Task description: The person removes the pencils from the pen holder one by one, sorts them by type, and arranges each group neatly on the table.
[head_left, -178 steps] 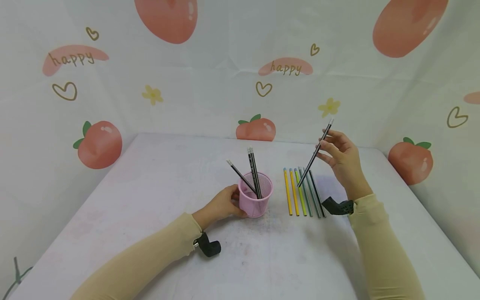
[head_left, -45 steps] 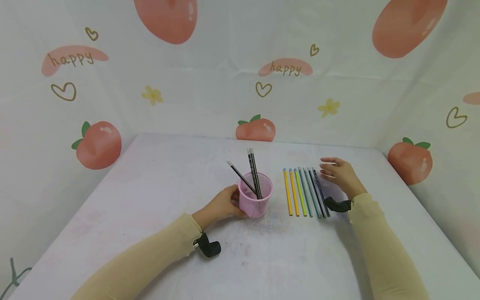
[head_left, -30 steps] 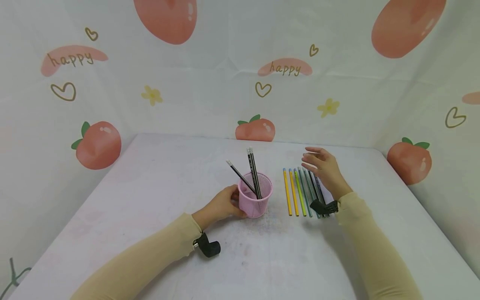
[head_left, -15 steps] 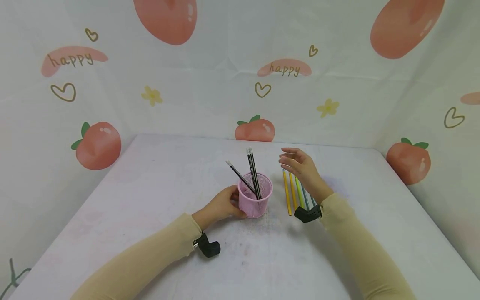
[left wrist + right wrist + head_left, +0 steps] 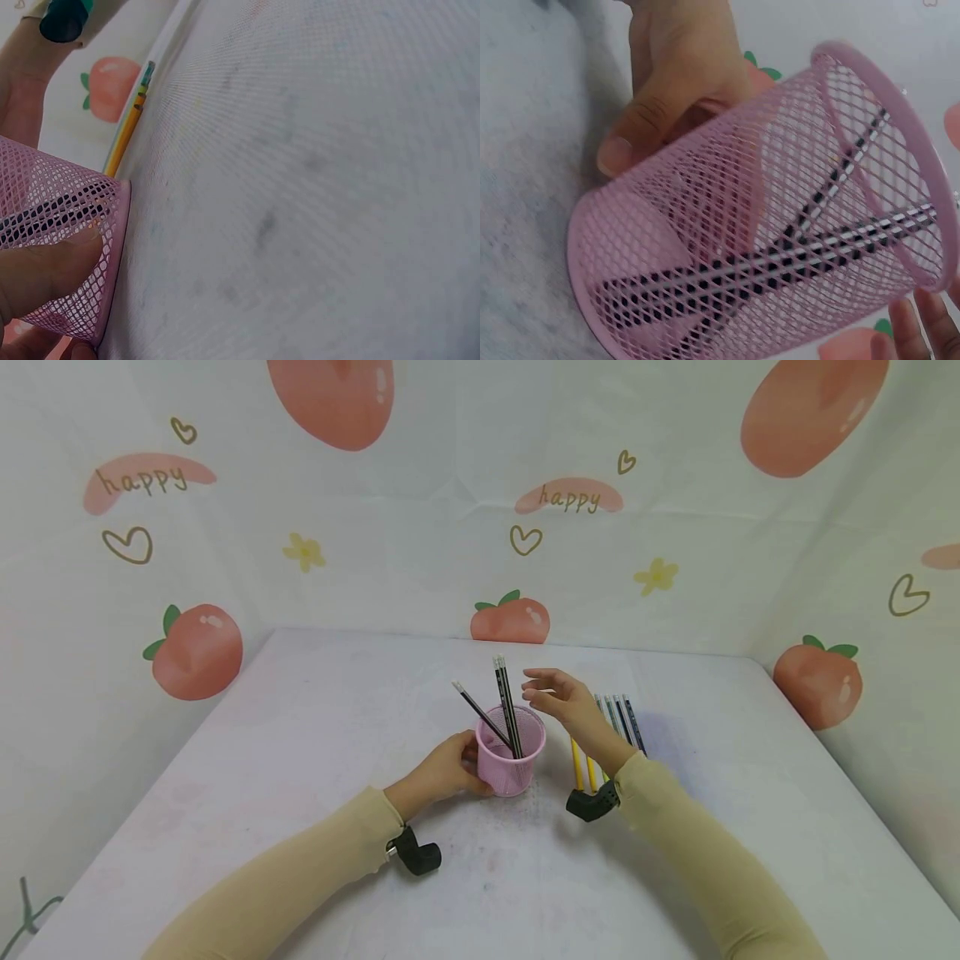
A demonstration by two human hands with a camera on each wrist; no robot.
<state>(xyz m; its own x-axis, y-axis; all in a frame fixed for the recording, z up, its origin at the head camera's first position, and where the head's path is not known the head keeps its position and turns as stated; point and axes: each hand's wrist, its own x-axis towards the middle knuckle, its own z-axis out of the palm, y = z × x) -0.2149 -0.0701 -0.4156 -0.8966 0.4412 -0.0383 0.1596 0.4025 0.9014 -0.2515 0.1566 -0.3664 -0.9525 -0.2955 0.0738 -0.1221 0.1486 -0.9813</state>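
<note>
Step in hand: taking pencils from holder. Left hand [image 5: 444, 770] gripped pink mesh holder [image 5: 511, 752], mid-table, thumb on mesh. Right hand [image 5: 564, 703] hovered empty, fingers loosely spread, just beside upright black pencils [image 5: 507, 703] in holder. Row of pencils [image 5: 615, 727] lay right of holder. Judged next: pinch one pencil, lift clear of rim. Backdrop [image 5: 570, 495] read "happy".

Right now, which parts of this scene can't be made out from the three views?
- Row of pencils on the table: head view, the near ends and part of the count are hidden behind the right hand and its sleeve.
- Left hand grip on the pink mesh cup: head view, the cup hides the fingertips; the left wrist view shows only one finger.
- Black pencils: right wrist view, cut off above the rim.
</note>
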